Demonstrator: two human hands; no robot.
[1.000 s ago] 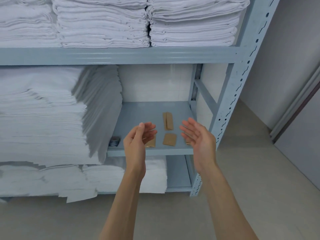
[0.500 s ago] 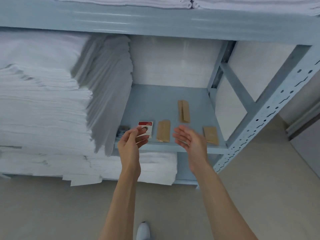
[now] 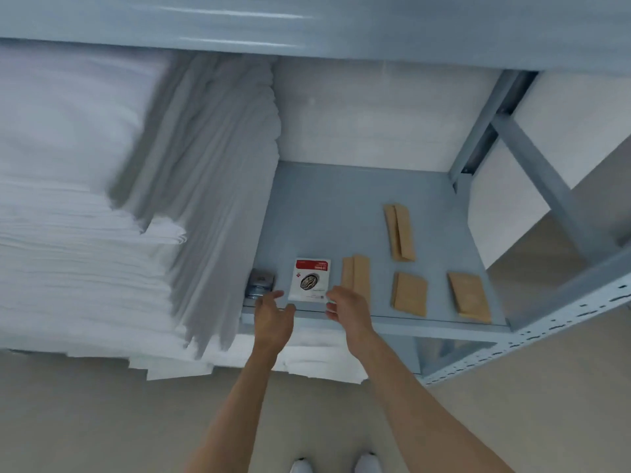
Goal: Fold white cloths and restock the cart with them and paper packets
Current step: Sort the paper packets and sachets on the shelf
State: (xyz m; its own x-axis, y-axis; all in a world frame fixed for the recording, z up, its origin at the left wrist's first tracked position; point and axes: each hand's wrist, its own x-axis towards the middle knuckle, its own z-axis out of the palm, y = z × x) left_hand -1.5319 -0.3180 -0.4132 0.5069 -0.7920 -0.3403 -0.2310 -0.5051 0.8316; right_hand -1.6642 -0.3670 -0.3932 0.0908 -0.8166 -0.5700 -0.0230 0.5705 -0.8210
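- Both bare forearms reach forward and up from the bottom of the view, converging toward each other at the wrists.
- The left hand (image 3: 273, 317) is seen from its back, wrist straight, fingers loosely curled and pointing forward, thumb spread out to the right. It holds nothing.
- The right hand (image 3: 348, 310) sits just beside it, slightly further forward, back of the hand up, fingers bent and angled toward the left hand. It holds nothing.
- The two hands are near but not touching; a narrow gap lies between them.

hands (image 3: 309, 314) moved forward, now flanking red-and-white packet (image 3: 310, 279)
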